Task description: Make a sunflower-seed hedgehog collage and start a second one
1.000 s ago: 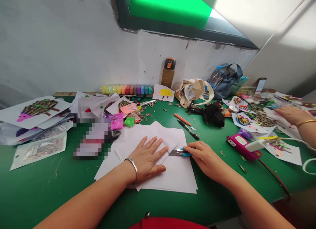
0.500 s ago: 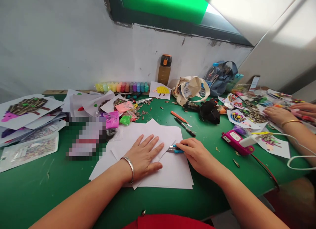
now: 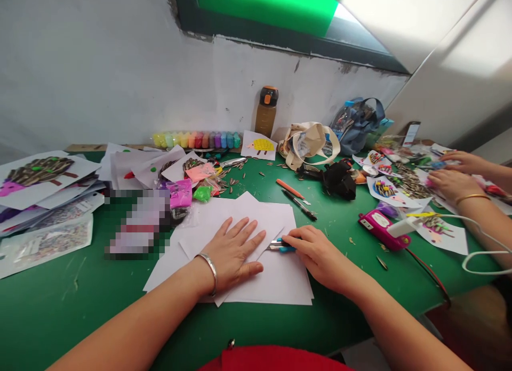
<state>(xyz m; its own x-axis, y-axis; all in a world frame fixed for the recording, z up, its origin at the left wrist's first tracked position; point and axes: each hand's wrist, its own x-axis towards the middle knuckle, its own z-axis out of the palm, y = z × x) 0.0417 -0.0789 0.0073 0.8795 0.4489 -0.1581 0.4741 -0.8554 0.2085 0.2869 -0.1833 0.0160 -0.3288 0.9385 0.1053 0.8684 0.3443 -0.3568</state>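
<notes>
My left hand (image 3: pixel 236 252) lies flat with its fingers spread on a folded sheet of white paper (image 3: pixel 247 204). Under that sheet is a stack of white paper (image 3: pixel 280 285) on the green table. My right hand (image 3: pixel 316 253) grips a blue utility knife (image 3: pixel 286 248) at the right side of the folded sheet. Its metal front end reaches the sheet's slanting edge; the tip is hidden at the paper. Beyond the stack lie an orange craft knife (image 3: pixel 289 188) and a black pen (image 3: pixel 299 204).
Hedgehog pictures (image 3: pixel 40 174) are piled at left, beside a bag of small beads (image 3: pixel 52 248). Clay packets (image 3: pixel 180 192) and sunflower seeds lie behind the paper. A bottle (image 3: pixel 266 112) stands by the wall. At right are a magenta device (image 3: pixel 384 230) with cables and a co-worker's hands (image 3: pixel 452 184).
My right hand and the utility knife have shifted very slightly left along the paper's edge. My left hand stays in place. The co-worker's farther hand has moved left.
</notes>
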